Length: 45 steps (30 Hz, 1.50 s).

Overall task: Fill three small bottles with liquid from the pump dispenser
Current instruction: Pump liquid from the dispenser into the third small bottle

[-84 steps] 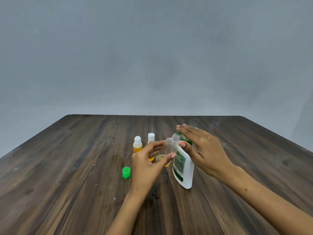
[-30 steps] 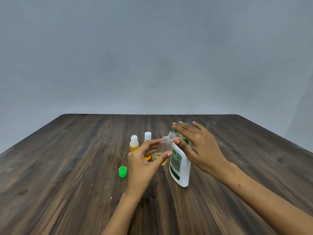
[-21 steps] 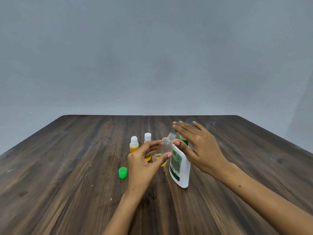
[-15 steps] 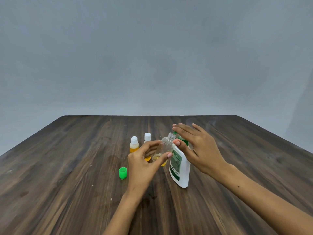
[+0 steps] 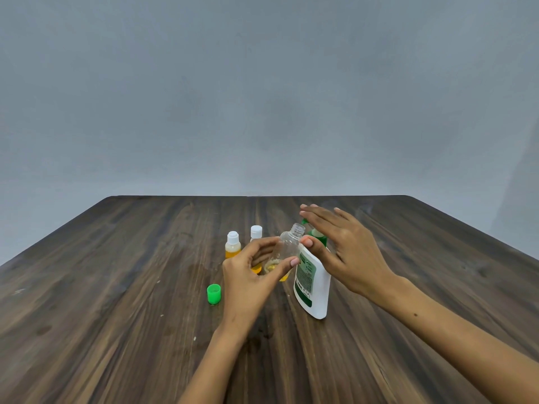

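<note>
While uncapped, three bottles (image 5: 287, 250), one dispenser (image 5: 313, 282).

dark wooden table (image 5: 116, 287), plain grey wall (image 5: 262, 97)

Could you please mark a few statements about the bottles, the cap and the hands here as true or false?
1. The left hand grips an uncapped clear bottle. True.
2. The clear bottle is full to the neck. False: only a little yellow liquid sits at its bottom.
3. The green cap lies on the table left of the left hand. True.
4. The right hand rests on the table. False: it is over the pump dispenser, fingers straight.
5. Two white-capped bottles holding yellow liquid stand behind the left hand. True.
</note>
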### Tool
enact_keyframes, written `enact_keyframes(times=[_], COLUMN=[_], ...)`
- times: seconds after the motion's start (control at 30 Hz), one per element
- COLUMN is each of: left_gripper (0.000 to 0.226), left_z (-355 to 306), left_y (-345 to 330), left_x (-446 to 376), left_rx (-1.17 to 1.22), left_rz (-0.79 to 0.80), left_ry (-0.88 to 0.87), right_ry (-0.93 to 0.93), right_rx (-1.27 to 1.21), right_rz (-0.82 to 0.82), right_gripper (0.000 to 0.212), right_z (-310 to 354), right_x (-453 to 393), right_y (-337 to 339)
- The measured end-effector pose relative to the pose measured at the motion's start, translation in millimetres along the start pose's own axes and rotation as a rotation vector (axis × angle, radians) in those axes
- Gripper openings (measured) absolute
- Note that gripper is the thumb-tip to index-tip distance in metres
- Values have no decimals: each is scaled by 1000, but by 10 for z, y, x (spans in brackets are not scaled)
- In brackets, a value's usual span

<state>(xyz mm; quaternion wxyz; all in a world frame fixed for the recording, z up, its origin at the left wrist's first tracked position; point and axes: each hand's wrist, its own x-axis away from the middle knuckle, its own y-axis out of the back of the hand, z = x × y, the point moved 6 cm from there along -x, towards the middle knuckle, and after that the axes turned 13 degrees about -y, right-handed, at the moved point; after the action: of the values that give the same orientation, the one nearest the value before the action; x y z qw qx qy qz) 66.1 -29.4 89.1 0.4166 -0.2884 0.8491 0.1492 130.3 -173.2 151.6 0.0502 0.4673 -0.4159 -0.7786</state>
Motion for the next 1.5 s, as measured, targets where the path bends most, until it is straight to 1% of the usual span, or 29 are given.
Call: enact_keyframes(times=[0.23,0.4,0.5,0.67,0.83,1.03,1.27,1.5], left_gripper=[44,39,41,44,40,41,41,41], left_z=[15,12,21,31,-4,-4,-20,24], left_y=[-2,-3,-11,-11,0,-10,-6,-11], left_x=[-2,0,-6,2,-4,0,-1,5], left_rx=[4,9,5,-1,-6,7,4,-11], left_rz=[3,-10,-3,14,6,9,10,13], left_ry=[2,7,1,-10,-8,-9,2,-1], right_ry=[3,-4,-7,12,-2,-14,1,-3], right_rx=[-4,-17,-19,1,-32,-6,-27,-27], right_rz=[-22,-4,-30,-11,2,-19,13,-3], right_gripper=[71,77,75,73,76,72,77,72], right_z=[26,2,26,53,0,10,-5,-25], right_x=[25,-18,-13,19,-26,25,-32,18], right_y=[-10,24,28,-11,40,1,31,8])
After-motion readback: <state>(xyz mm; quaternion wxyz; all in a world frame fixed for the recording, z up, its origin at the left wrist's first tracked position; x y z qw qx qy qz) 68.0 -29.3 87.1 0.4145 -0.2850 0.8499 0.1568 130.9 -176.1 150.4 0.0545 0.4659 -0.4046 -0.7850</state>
